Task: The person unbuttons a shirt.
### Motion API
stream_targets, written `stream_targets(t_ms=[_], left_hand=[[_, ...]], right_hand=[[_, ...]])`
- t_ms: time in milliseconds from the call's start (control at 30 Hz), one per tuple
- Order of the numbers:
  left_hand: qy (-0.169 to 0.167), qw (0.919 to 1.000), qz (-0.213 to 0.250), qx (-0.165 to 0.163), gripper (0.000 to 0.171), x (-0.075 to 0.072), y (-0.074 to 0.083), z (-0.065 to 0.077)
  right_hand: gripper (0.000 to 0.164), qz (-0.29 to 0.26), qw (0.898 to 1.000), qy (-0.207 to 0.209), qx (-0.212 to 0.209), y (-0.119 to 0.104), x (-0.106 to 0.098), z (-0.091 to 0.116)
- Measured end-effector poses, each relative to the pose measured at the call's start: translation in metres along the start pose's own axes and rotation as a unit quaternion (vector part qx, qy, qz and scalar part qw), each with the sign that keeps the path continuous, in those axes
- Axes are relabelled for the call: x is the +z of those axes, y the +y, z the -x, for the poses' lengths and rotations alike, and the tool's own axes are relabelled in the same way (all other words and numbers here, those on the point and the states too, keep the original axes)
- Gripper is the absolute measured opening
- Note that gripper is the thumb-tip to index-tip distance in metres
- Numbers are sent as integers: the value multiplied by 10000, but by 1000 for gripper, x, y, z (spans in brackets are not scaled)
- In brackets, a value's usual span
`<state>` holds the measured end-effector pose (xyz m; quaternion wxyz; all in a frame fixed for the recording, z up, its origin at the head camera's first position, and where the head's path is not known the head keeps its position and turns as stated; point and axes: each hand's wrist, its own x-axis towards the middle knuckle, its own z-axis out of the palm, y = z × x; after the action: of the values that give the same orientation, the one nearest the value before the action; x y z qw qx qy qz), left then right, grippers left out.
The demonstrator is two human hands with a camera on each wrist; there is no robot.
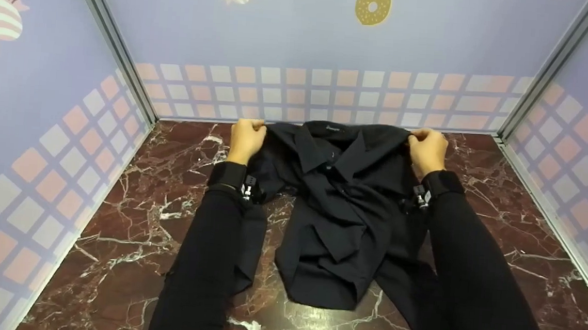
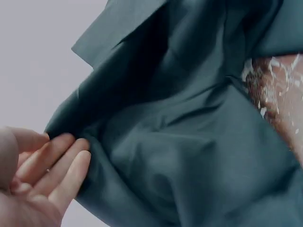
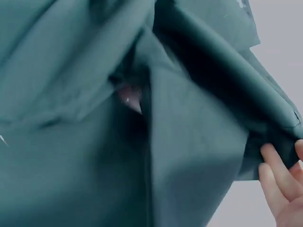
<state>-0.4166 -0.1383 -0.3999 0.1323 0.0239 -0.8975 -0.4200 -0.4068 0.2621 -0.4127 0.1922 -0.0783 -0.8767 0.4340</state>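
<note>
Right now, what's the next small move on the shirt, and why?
I'd probably draw the left hand and right hand slightly apart to pull the shirt tauter: they pinch it on either side of the collar, and its front is bunched and creased.

Perhaps marble tabletop [image 1: 134, 231], patterned walls [image 1: 297, 41]

A: State any legible markings.
B: None. Small pale lettering [image 1: 335, 128] stands inside the back of the pointed collar [image 1: 311, 149] of the black fabric shirt [image 1: 339, 215]; too small to read.
</note>
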Motion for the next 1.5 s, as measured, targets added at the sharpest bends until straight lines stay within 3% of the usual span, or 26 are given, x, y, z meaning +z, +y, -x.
stream_targets(t_ms=[33,100,167,233,300,367,467,533,600,700,800,833,933,1000,1133,1167,1233,1367,1433,1500], left_hand=[[-177,9996,-130,160,40,-1,-2,-1],[-881,9947,-301,438,59,-1,-5,-1],[-1792,9806,-492,617,77,0,-8,1],[-2511,9619,-741,783,86,0,-11,5],[-2912,9466,-950,1005,85,1,-14,11],[-2993,9385,-1192,1240,76,1,-17,19],[-2927,9331,-1450,1504,55,4,-19,42],[-2953,9289,-1597,1564,48,7,-20,64],[-3105,9189,-1795,1644,49,12,-20,89],[-3346,8856,-2400,2147,58,21,-20,124],[-3324,8514,-2857,2881,49,31,-20,148],[-3241,8428,-2934,3140,41,34,-21,152],[-3066,8305,-2897,3637,21,40,-22,159],[-3017,8291,-2801,3783,18,41,-24,160],[-3120,8479,-2548,3447,29,41,-29,164],[-3169,8493,-2519,3389,35,41,-30,166],[-3209,8480,-2440,3440,39,42,-34,169],[-3005,8332,-2332,4013,28,38,-37,170],[-2689,8433,-2238,4080,25,27,-35,167],[-2341,8640,-2105,3930,19,8,-31,162]], right_hand=[[26,-33,10000,-57,-44,0,1,0],[30,-108,9985,-474,-250,1,4,-1],[42,34,9909,-1256,-483,3,6,0],[55,381,9735,-2136,-723,4,6,4],[64,802,9532,-2725,-1039,2,7,9],[64,1205,9373,-2985,-1335,-1,7,18],[49,1533,9280,-2905,-1758,-4,6,36],[38,1751,9253,-2889,-1726,-2,4,51],[34,2014,9224,-2996,-1369,4,2,67],[42,2257,9137,-3280,-813,16,0,89],[39,1973,9123,-3530,-647,26,3,104],[37,1806,9143,-3561,-682,27,5,106],[32,1318,9232,-3558,-605,28,8,110],[34,1059,9296,-3499,-471,25,10,111],[33,341,9370,-3464,-300,15,13,114],[32,123,9368,-3486,-259,13,14,115],[29,-264,9357,-3513,-184,7,16,118],[28,-875,9388,-3331,36,0,17,119],[27,-1112,9445,-3091,71,-2,16,118],[27,-1319,9507,-2808,28,-5,15,116]])
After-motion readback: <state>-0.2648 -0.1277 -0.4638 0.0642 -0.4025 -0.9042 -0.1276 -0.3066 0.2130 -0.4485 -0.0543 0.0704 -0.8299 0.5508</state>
